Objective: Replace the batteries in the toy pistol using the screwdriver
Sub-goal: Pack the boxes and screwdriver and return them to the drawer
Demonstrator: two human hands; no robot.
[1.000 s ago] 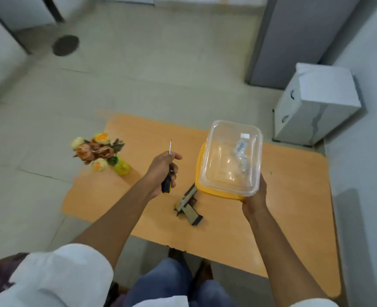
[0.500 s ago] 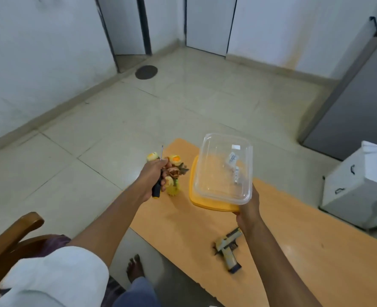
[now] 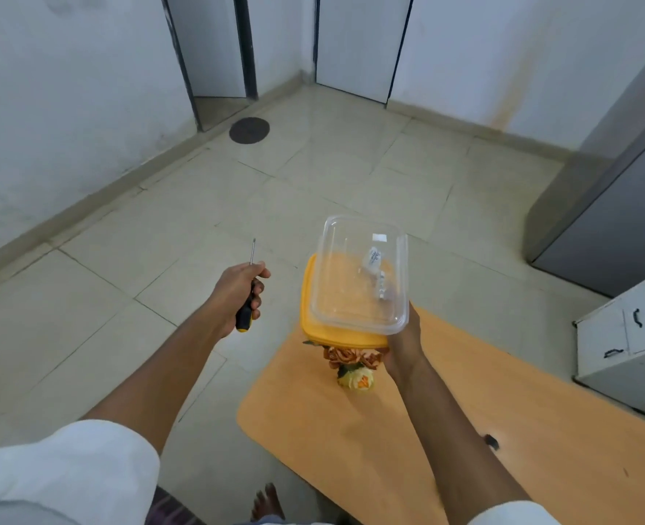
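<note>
- Right now the left hand [image 3: 239,293] is curling tight around a screwdriver [image 3: 248,297], black-and-yellow handle poking out below the fist and the thin metal shaft pointing up toward twelve o'clock, out over the floor.
- The right hand [image 3: 404,339] is gripping a clear plastic container [image 3: 355,274] from underneath at its five o'clock corner, with a yellow lid [image 3: 309,323] stacked under it; both are being held in the air, tilted toward the camera.
- Inside the container a couple of small pale items [image 3: 375,267] are lying against the far wall, too blurred to name.
- The toy pistol is mostly out of sight; only a small dark piece [image 3: 491,442] is peeking out at the right forearm's edge, at about four o'clock from the container, and whether it belongs to the pistol cannot be told.
- The surface [image 3: 351,441] is showing a smooth orange-tan wooden top with a rounded corner, and a bunch of artificial flowers [image 3: 353,367] is sitting on it just below the lid.
- Pale glossy floor tiles [image 3: 161,229] are spreading toward white walls, a round dark drain cover [image 3: 249,130] lying at eleven o'clock.
- A white cabinet [image 3: 627,346] with dark handles is standing at three o'clock, beside a grey metal unit [image 3: 616,206].
</note>
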